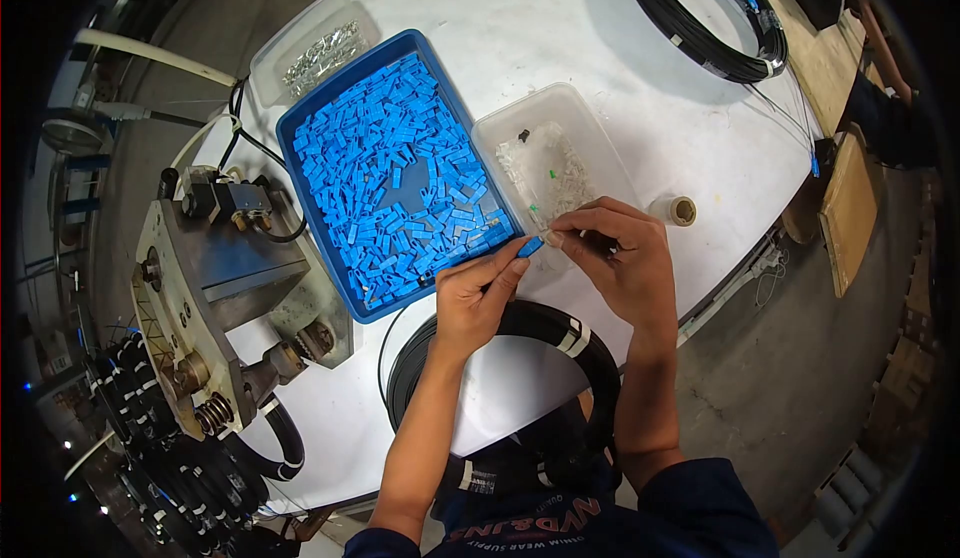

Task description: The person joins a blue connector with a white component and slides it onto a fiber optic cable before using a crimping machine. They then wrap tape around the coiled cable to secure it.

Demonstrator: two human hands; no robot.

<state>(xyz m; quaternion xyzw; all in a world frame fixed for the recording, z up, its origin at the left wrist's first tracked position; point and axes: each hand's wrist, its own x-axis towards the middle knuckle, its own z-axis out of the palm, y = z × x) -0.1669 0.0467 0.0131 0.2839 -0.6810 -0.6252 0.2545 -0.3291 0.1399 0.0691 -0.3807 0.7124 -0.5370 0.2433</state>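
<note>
My left hand (474,301) is closed in a pinch around a small blue connector (531,247), whose tip points up and to the right. Opposite it, my right hand (618,253) has its thumb and fingers pressed together right at that tip; a small pale piece seems to be between them, too tiny to name. Both hands are above the near edge of a clear plastic box (488,126) holding many small whitish, translucent pieces (575,183). Left of it stands a blue tray (297,173) full of loose blue connector parts (375,128).
A black cable coil (410,358) lies in front of me; another coil (690,53) is at the far right. On the left stands a metal press machine (235,288). A clear box (268,63) with shiny metal parts and a small roll (680,211) are on the white table (500,18).
</note>
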